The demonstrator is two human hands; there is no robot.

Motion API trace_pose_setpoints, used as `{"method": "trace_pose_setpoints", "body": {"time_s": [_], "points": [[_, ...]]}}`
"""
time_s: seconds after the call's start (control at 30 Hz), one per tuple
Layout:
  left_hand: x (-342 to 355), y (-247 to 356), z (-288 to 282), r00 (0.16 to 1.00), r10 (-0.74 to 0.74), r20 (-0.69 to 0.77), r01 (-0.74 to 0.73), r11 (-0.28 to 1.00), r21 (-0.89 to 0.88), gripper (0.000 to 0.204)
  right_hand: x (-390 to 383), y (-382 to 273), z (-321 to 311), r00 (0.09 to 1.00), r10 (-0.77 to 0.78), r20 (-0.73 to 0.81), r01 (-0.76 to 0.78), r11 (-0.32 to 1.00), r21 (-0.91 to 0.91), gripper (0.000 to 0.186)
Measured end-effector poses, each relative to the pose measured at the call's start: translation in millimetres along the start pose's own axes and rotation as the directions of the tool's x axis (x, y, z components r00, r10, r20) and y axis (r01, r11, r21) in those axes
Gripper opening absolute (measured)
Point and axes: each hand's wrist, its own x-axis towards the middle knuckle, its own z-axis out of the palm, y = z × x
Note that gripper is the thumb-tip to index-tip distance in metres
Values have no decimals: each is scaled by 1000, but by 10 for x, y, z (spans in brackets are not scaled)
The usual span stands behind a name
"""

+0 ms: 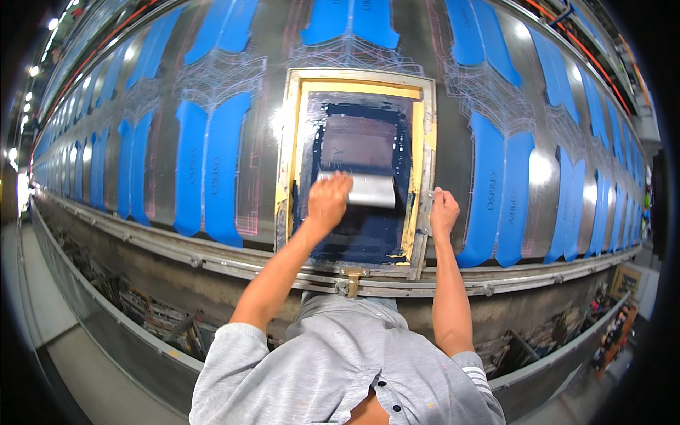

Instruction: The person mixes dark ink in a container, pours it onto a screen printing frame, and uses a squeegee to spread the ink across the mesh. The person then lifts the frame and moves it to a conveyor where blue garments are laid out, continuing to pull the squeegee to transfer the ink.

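Observation:
My left hand [329, 198] is closed on the left end of a silvery squeegee [372, 190]. The squeegee lies across the middle of a screen printing frame [428, 127] with a worn metal rim. Dark blue ink [354, 241] coats the mesh, and a paler rectangle shows above the squeegee. Yellowish tape lines the inner edges. Just outside the frame's right rim, my right hand [445, 211] is closed, fingertips beside the rim; whether they grip a small part there is hidden.
Blue cut fabric pieces [191, 170] with dark print lie in rows along the long dark printing table [446, 241]. A metal rail [234, 266] with stops runs along its near edge, and a bracket [352, 280] on the frame meets it. Clutter fills the shelf space below.

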Motion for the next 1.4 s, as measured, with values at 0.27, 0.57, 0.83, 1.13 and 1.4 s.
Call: {"method": "trace_pose_setpoints", "body": {"time_s": [0.27,0.57,0.83,1.13,1.4], "points": [[1708,-765,-254,826,-224,518,235,971,45,39,435,-1591,7,741,-670,-45,653,734,-185,53],[1555,-767,129,972,-55,227,62,998,-24,32,802,-1824,1172,598,-618,511,793,548,-266,15],[-702,215,-517,962,-35,270,73,988,-133,36,-1400,-760,409,553,-703,448,818,559,-133,15],[104,-199,-404,876,-130,464,132,991,27,30,-605,-1271,598,553,-536,638,784,595,-179,15],[1770,-878,117,937,-93,337,105,994,-17,37,1048,-1987,1163,538,-635,555,837,481,-261,11]]}}
